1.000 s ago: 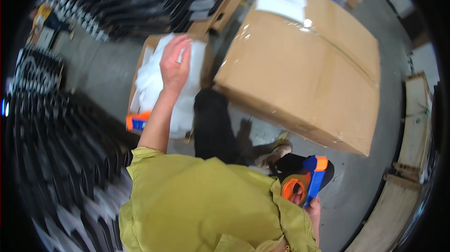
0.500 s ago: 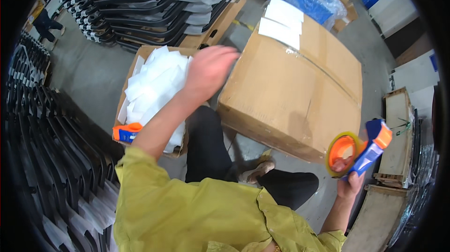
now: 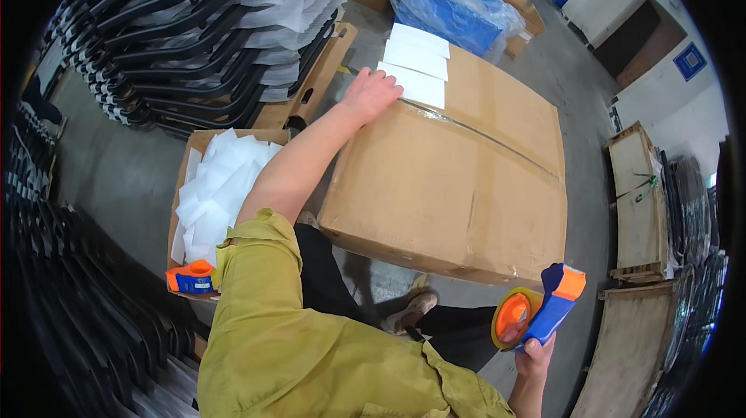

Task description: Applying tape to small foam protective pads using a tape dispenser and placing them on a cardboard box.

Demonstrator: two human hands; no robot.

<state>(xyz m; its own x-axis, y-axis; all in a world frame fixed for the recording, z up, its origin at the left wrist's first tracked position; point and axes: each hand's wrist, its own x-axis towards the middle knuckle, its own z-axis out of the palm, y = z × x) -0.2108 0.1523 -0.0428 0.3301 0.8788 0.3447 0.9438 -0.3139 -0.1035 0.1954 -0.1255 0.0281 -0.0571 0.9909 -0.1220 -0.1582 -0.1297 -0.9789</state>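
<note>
My left hand (image 3: 373, 95) is at the far left corner of a large brown cardboard carton (image 3: 412, 177). Its fingers are curled together at the edge of overlapping white sheets (image 3: 412, 85) lying on the top; whether something is pinched under them is hidden. Clear tape runs along the carton's top seam, starting near those sheets. In my right hand (image 3: 536, 352), low at the right and off the carton's near corner, is a blue and orange tape dispenser (image 3: 556, 301) with a yellowish tape roll. The hand is closed round its handle.
Left of the carton stands an open box (image 3: 177, 220) of white foam sheets (image 3: 217, 193), with a second tape dispenser (image 3: 192, 278) at its near corner. Black metal frames (image 3: 186, 53) are stacked behind and at left. Wooden crates (image 3: 641, 200) line the right; a plastic-wrapped blue bin (image 3: 458, 14) stands behind.
My left hand has moved from beside the foam box to the carton's far left corner. The tape dispenser stays in my right hand. The view has shifted, so the carton sits further left and lower.
</note>
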